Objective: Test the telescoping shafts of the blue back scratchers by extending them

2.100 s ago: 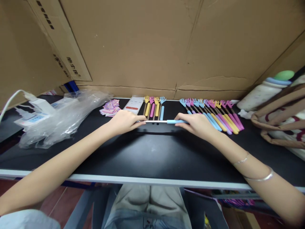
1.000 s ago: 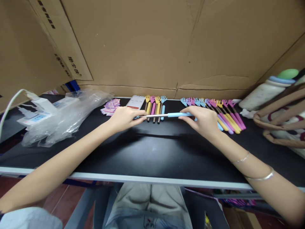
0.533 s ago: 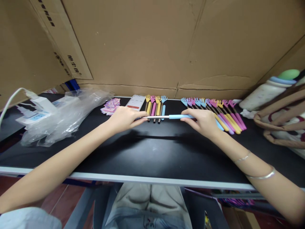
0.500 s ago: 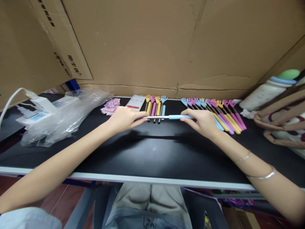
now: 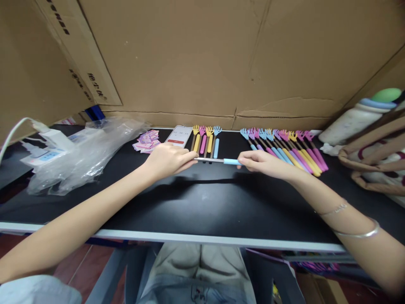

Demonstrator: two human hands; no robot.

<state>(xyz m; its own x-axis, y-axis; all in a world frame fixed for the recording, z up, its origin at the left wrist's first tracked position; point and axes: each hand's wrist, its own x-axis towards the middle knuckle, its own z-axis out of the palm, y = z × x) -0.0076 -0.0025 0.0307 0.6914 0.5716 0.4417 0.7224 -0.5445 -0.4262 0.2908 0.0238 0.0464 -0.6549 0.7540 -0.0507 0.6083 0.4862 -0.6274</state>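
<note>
I hold a telescopic back scratcher (image 5: 218,161) with a blue handle and a thin metal rod level above the black table (image 5: 202,202). My left hand (image 5: 167,159) is closed round the rod's claw end, which it hides. My right hand (image 5: 264,162) pinches the blue handle. Behind the rod lies a small group of scratchers (image 5: 205,141) in yellow, pink and blue. A longer row of scratchers (image 5: 284,147) lies behind my right hand.
A phone (image 5: 179,136) and pink paper slips (image 5: 146,141) lie at the back. A crumpled clear plastic bag (image 5: 82,154) and a power strip (image 5: 44,154) with a white cable are at left. A bottle (image 5: 357,118) and a woven bag (image 5: 373,164) are at right. Cardboard walls (image 5: 202,59) close the back.
The visible rod between my hands has shortened as my right hand moved left toward my left hand, pushing the blue handle in. My left hand has barely moved.
</note>
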